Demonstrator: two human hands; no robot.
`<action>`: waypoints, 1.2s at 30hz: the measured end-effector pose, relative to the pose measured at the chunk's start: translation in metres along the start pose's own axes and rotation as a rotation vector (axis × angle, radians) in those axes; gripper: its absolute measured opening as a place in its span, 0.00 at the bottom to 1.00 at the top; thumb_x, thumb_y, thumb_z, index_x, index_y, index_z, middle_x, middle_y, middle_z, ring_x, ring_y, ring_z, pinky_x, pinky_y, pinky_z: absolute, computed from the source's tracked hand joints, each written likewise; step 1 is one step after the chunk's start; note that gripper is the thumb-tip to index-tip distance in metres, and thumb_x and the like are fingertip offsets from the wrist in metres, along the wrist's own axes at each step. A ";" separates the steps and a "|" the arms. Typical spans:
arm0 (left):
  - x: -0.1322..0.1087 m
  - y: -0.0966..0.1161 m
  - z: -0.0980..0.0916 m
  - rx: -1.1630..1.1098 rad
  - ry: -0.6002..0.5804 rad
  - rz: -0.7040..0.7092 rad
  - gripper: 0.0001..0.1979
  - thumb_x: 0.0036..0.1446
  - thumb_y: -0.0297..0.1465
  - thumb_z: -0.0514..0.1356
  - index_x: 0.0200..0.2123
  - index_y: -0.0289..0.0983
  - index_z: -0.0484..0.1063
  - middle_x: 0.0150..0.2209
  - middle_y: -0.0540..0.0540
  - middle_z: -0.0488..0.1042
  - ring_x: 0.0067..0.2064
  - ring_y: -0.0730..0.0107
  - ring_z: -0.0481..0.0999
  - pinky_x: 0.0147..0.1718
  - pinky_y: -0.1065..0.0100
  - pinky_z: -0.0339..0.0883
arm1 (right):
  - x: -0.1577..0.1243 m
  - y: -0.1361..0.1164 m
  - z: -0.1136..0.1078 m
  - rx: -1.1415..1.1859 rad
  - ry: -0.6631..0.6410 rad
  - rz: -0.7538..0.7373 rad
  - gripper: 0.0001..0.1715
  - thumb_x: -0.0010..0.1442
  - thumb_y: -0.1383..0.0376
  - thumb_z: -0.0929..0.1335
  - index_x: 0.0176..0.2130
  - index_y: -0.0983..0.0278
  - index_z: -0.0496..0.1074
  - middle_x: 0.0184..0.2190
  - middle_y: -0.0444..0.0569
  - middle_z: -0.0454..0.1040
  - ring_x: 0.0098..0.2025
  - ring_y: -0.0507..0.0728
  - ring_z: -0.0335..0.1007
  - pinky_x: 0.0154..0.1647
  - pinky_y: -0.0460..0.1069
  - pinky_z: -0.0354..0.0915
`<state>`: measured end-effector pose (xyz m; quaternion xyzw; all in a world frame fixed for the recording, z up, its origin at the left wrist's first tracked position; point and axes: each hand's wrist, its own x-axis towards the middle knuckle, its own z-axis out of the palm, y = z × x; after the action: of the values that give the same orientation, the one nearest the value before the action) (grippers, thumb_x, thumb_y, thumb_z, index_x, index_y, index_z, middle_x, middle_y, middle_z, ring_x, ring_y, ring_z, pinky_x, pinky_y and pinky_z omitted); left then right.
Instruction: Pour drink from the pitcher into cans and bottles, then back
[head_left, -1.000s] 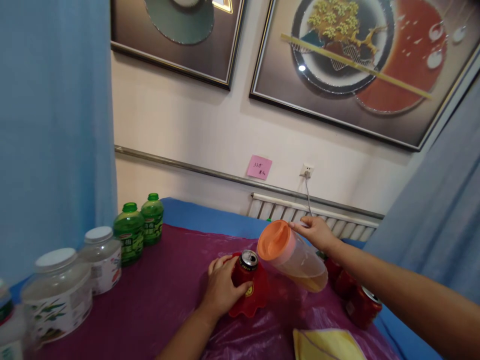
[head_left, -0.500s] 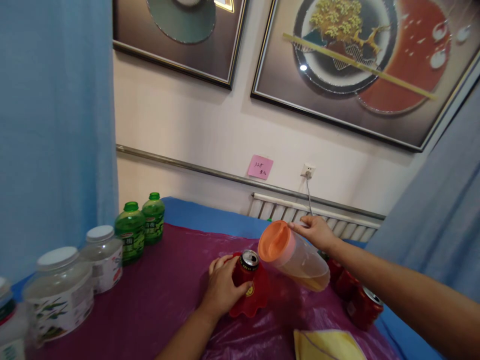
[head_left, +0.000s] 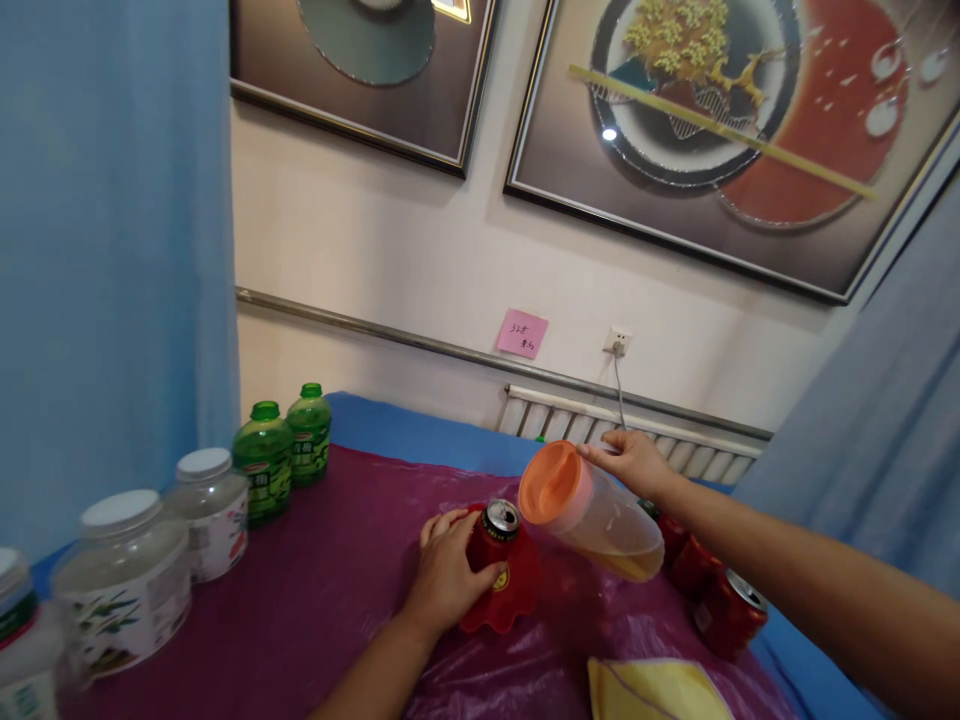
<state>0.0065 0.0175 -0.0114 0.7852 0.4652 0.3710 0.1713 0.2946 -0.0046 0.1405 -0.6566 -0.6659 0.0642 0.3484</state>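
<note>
The left grip wraps a red can, thumb at its 6 o'clock; the can seems to stand on a scalloped red mat. Too hard a squeeze could dent the thin wall, and a sideways nudge could tip it. The right grip holds a jug at the can's 3 o'clock, thumb beside the orange lid; how firmly, I cannot tell. The jug leans lid-first toward the can, its amber liquid pooled at 4 o'clock, so a steeper, misaligned tilt could wet the mat and surface. A swing toward 4 o'clock could knock the other cans, and drips might reach the yellow cloth at 5 o'clock
</note>
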 end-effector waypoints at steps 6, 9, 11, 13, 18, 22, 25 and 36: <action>0.000 0.001 0.000 0.009 -0.013 -0.003 0.32 0.43 0.36 0.72 0.55 0.43 0.73 0.54 0.42 0.77 0.59 0.50 0.69 0.61 0.50 0.53 | -0.002 -0.006 0.000 -0.018 -0.009 0.013 0.36 0.52 0.38 0.69 0.19 0.59 0.50 0.17 0.37 0.47 0.20 0.48 0.43 0.21 0.48 0.41; 0.000 0.002 -0.001 0.015 -0.022 -0.014 0.32 0.43 0.36 0.72 0.54 0.43 0.73 0.55 0.43 0.77 0.59 0.50 0.69 0.61 0.51 0.53 | -0.003 -0.008 -0.001 -0.029 -0.011 0.007 0.37 0.52 0.38 0.69 0.19 0.59 0.49 0.17 0.37 0.46 0.21 0.48 0.42 0.21 0.47 0.40; 0.000 0.002 -0.001 0.020 -0.028 -0.019 0.33 0.43 0.37 0.72 0.55 0.43 0.73 0.55 0.42 0.76 0.59 0.50 0.69 0.61 0.51 0.53 | -0.003 -0.010 -0.001 -0.031 -0.023 0.013 0.37 0.52 0.37 0.69 0.19 0.59 0.49 0.17 0.37 0.46 0.21 0.48 0.43 0.21 0.47 0.40; 0.000 0.002 -0.001 0.023 -0.026 -0.020 0.33 0.43 0.37 0.73 0.55 0.43 0.73 0.55 0.42 0.76 0.59 0.50 0.69 0.61 0.51 0.53 | -0.003 -0.011 -0.002 -0.036 -0.027 0.017 0.37 0.52 0.37 0.68 0.19 0.59 0.49 0.17 0.37 0.46 0.21 0.48 0.43 0.22 0.47 0.41; 0.000 0.001 0.000 0.024 -0.022 -0.018 0.33 0.43 0.37 0.73 0.55 0.42 0.73 0.55 0.41 0.76 0.59 0.50 0.69 0.61 0.51 0.53 | -0.003 -0.014 -0.003 -0.023 -0.026 0.026 0.37 0.52 0.37 0.68 0.20 0.59 0.49 0.18 0.37 0.46 0.22 0.49 0.42 0.22 0.47 0.41; 0.000 0.000 0.000 0.022 -0.028 -0.011 0.34 0.43 0.37 0.73 0.56 0.42 0.73 0.55 0.41 0.76 0.59 0.50 0.68 0.61 0.51 0.52 | -0.003 -0.016 -0.004 -0.013 -0.015 0.016 0.37 0.51 0.38 0.69 0.19 0.59 0.48 0.17 0.37 0.45 0.21 0.49 0.42 0.22 0.48 0.40; 0.000 0.000 0.001 0.018 -0.025 -0.007 0.34 0.43 0.37 0.73 0.55 0.43 0.73 0.55 0.42 0.76 0.59 0.50 0.68 0.61 0.51 0.53 | -0.003 -0.018 -0.005 -0.010 -0.010 0.008 0.37 0.51 0.37 0.69 0.19 0.59 0.48 0.18 0.36 0.44 0.21 0.48 0.41 0.22 0.48 0.40; 0.000 0.000 0.001 0.015 -0.028 -0.011 0.33 0.42 0.37 0.73 0.55 0.42 0.73 0.55 0.42 0.76 0.59 0.49 0.69 0.61 0.51 0.53 | -0.003 -0.022 -0.010 -0.042 0.010 -0.014 0.37 0.51 0.38 0.68 0.19 0.59 0.47 0.18 0.37 0.44 0.21 0.48 0.41 0.22 0.47 0.39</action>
<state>0.0073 0.0175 -0.0114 0.7891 0.4696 0.3557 0.1740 0.2811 -0.0137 0.1589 -0.6593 -0.6700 0.0447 0.3383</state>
